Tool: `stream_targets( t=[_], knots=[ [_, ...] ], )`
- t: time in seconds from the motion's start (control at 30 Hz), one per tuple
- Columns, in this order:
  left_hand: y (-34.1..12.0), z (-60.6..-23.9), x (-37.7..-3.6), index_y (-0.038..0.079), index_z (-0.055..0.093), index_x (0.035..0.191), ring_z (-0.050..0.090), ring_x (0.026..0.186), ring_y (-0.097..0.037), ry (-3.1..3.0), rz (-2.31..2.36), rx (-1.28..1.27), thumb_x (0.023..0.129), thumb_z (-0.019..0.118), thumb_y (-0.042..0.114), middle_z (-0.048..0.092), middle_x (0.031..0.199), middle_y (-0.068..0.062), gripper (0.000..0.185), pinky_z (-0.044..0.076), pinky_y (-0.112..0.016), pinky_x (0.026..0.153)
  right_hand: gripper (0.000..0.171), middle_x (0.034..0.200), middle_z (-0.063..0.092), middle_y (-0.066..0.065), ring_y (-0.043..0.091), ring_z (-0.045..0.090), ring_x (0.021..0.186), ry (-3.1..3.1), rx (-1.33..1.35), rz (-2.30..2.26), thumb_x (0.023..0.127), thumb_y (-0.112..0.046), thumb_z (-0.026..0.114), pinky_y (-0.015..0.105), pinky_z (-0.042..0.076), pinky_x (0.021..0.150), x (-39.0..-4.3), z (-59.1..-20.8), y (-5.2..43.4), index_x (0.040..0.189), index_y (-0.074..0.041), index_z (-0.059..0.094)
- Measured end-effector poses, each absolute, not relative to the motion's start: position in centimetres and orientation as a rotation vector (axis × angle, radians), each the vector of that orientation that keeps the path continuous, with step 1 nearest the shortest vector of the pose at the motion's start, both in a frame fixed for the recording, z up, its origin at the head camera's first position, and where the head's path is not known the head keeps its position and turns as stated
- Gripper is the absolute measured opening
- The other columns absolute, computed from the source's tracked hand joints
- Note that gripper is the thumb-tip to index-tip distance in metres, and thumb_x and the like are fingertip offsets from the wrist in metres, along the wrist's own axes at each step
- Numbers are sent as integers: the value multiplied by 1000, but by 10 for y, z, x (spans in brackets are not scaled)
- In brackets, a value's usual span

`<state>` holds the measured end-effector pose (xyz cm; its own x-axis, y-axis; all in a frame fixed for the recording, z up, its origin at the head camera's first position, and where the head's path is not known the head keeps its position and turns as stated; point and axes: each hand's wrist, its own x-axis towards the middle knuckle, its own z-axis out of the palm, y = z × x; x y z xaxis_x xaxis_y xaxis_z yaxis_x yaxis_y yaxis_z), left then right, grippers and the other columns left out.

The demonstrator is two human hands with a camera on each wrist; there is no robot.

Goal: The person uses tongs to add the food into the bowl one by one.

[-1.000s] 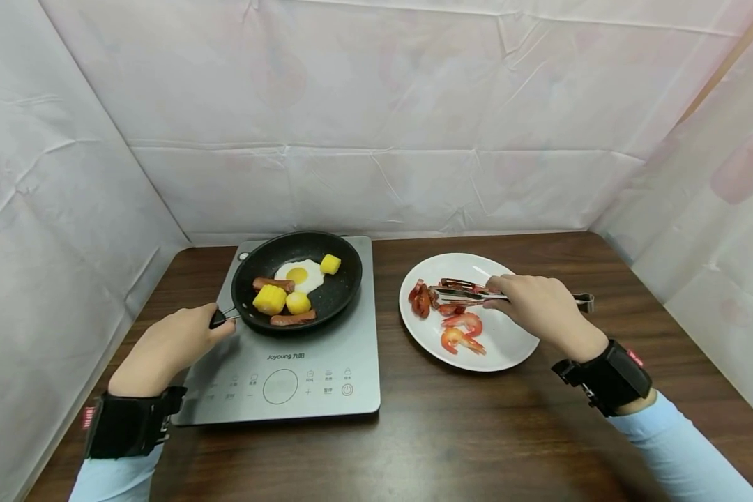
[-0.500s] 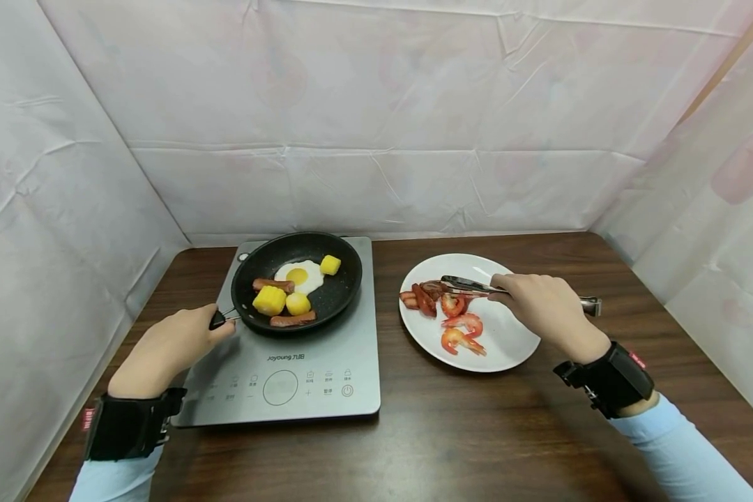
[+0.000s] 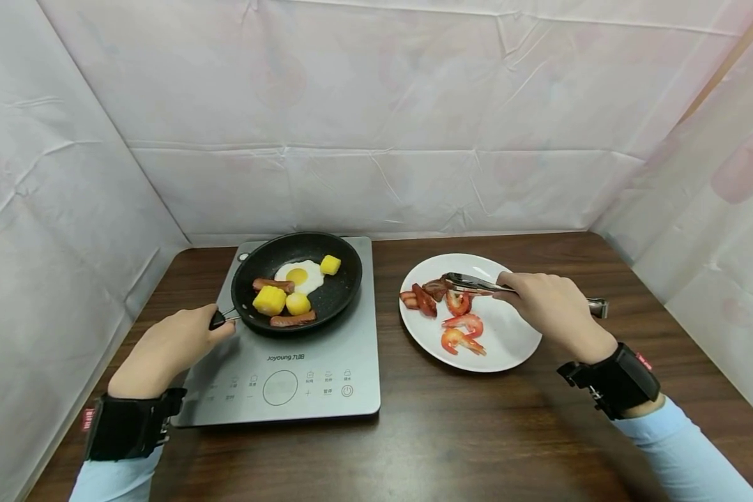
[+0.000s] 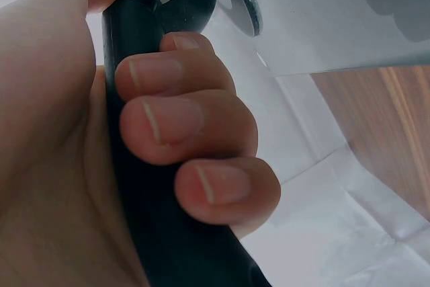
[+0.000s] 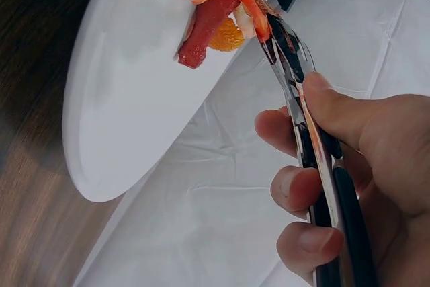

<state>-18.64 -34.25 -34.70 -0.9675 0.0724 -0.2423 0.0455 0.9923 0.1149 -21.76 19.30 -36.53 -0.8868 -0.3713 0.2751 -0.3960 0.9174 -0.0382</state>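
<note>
My left hand (image 3: 178, 343) grips the black handle (image 3: 217, 319) of a black frying pan (image 3: 345, 293) on an induction cooker (image 3: 326, 355). In the left wrist view its fingers (image 4: 181, 122) curl round the handle (image 4: 151, 220). The pan holds a fried egg (image 3: 300, 275), corn chunks (image 3: 270, 300) and sausage pieces (image 3: 292, 320). My right hand (image 3: 542, 305) holds metal tongs (image 3: 473, 284) over a white plate (image 3: 511, 345). The tong tips lie among red sausage pieces (image 3: 424, 298) and a tomato slice (image 3: 457, 302); whether they pinch one is unclear. In the right wrist view the tongs (image 5: 290, 65) reach the food on the plate (image 5: 127, 105).
Shrimp (image 3: 461, 340) lie on the near part of the plate. The dark wooden table (image 3: 464, 432) is walled on three sides by white sheeting (image 3: 376, 111). The cooker's control panel (image 3: 280, 385) faces me.
My right hand has drawn the tongs a little right and back across the plate, and the red pieces have shifted, with the tomato slice now showing. My left hand has stayed on the pan handle.
</note>
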Motion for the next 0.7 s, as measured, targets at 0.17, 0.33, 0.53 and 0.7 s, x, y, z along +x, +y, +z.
stream_targets(
  t=[0.17,0.33,0.53,0.7],
  knots=[
    [-343,-347,-187,-16,45,141,66,90,-35,2881,163,86,101,47,44,63,123,-35,72,53,-55,75,13,64,51,-9,13,42,54,-2806,563,142,95,-31,71,29,29,49,-218,-366,196,89,-21,65],
    [-342,-347,-187,-17,44,141,67,93,-38,2876,156,67,102,47,44,64,121,-35,72,53,-56,77,13,65,53,-8,12,42,53,-2785,560,148,95,-32,70,29,30,48,-220,-366,198,92,-20,66],
    [-343,-348,-187,-16,46,138,63,80,-29,2878,162,72,101,47,43,66,113,-32,70,52,-49,69,15,64,49,-8,13,42,54,-2789,560,155,96,-32,69,30,29,48,-220,-366,198,88,-21,63],
    [-342,-348,-188,-16,46,139,63,81,-29,2878,169,74,101,47,43,68,110,-29,70,52,-49,69,14,64,49,-9,12,41,53,-2776,561,165,97,-32,68,30,29,48,-219,-365,198,89,-21,63]
  ],
)
